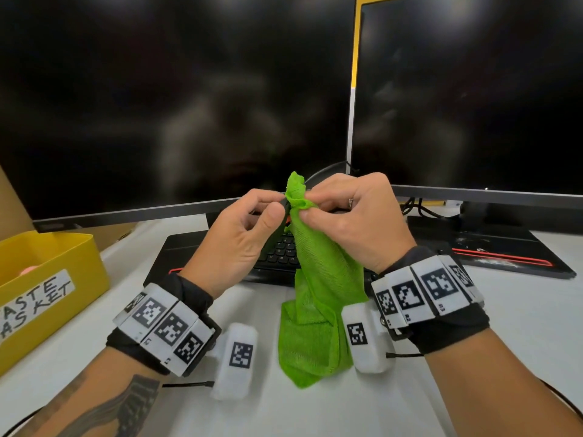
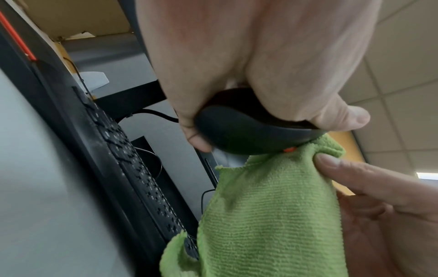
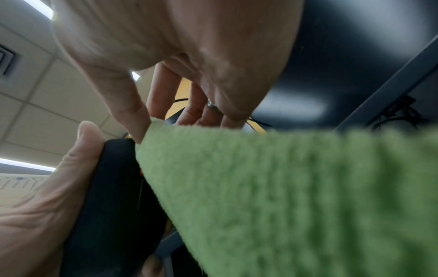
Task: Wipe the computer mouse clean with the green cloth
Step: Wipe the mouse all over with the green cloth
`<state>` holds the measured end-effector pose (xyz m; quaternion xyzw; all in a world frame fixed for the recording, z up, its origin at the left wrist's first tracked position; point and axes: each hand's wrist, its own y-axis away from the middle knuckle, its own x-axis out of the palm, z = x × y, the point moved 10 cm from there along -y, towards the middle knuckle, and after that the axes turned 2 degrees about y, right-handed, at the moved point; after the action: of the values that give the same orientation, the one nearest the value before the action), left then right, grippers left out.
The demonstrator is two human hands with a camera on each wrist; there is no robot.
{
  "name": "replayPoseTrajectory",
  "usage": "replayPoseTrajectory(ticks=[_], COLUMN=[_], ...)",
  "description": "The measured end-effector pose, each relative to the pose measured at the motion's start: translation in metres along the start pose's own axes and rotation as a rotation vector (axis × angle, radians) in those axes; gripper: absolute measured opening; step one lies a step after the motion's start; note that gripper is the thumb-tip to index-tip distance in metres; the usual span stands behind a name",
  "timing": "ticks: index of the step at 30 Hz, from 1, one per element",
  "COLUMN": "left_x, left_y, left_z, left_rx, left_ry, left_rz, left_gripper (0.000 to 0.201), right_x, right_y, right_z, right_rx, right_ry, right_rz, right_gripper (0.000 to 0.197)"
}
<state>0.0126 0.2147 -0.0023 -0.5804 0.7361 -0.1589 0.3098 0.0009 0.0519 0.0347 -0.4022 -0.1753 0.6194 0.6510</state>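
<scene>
The left hand (image 1: pixel 235 238) is curling its fingers and thumb around a black computer mouse (image 2: pixel 249 129), the thumb lying along one side and the fingertips (image 2: pixel 198 140) wrapping the other, so the mouse is being held up in the air between the two hands, above the keyboard (image 1: pixel 282 250). From the head view the mouse is almost wholly hidden behind the fingers and the cloth; the left wrist view is showing its rounded black shell and a small orange spot at the edge where the cloth is meeting it.

The right hand (image 1: pixel 353 222) is pinching the upper part of the green cloth (image 1: pixel 315 294) between thumb and forefinger, pressing the bunched fabric against the front end of the mouse. Its other fingers are bending loosely behind the cloth, one of them wearing a ring. A short tuft of cloth is sticking up above the pinch, while the rest is hanging down in a long fold between the wrists, its lower end lying crumpled on the white desk (image 1: pixel 473 342).

Both wrists are carrying black straps with white marker blocks. Behind the hands two dark monitors (image 1: pixel 176 99) are standing side by side, with cables running under the right one. At the left edge of the desk a yellow bin (image 1: pixel 63 263) is sitting, bearing a handwritten label.
</scene>
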Motion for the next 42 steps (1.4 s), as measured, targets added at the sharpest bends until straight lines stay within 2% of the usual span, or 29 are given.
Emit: replayPoseTrajectory(ticks=[3,6,8,14,18,25,34,36,39,42], left_x=[-0.005,-0.007,-0.007,-0.009,-0.012,-0.014,-0.022,-0.022,-0.022,-0.019], left_y=[0.000,-0.001,-0.001,-0.001,-0.002,-0.004,-0.003,-0.003,-0.003,-0.002], left_z=[0.001,0.004,0.000,-0.003,0.003,0.012,0.010,0.009,0.008,0.007], left_rx=[0.026,0.009,0.013,0.012,-0.018,-0.013,0.011,0.020,0.029,0.030], left_ry=[-0.063,-0.093,-0.071,-0.078,-0.142,-0.207,-0.232,-0.220,-0.189,-0.164], left_rz=[-0.023,-0.038,-0.038,-0.038,-0.043,-0.048,-0.060,-0.056,-0.056,-0.039], left_gripper=[0.067,0.040,0.033,0.048,0.050,0.074,0.067,0.070,0.074,0.079], right_x=[0.001,0.002,0.002,0.008,0.008,0.018,0.029,0.024,0.007,-0.006], right_y=[0.001,0.003,0.004,0.004,0.004,0.002,0.008,0.007,0.004,0.004], right_z=[0.000,0.001,0.002,0.006,0.004,-0.002,-0.006,-0.014,-0.028,-0.035], right_rx=[-0.005,-0.001,0.005,-0.012,0.008,0.074,0.155,0.223,0.313,0.379], right_ry=[0.035,0.013,-0.013,-0.006,0.037,-0.001,-0.157,-0.147,-0.164,-0.195], right_rz=[-0.016,-0.042,-0.046,0.015,0.012,0.127,0.279,0.255,0.115,-0.010], right_gripper=[0.017,0.017,0.018,0.022,0.022,0.024,0.028,0.020,0.011,0.018])
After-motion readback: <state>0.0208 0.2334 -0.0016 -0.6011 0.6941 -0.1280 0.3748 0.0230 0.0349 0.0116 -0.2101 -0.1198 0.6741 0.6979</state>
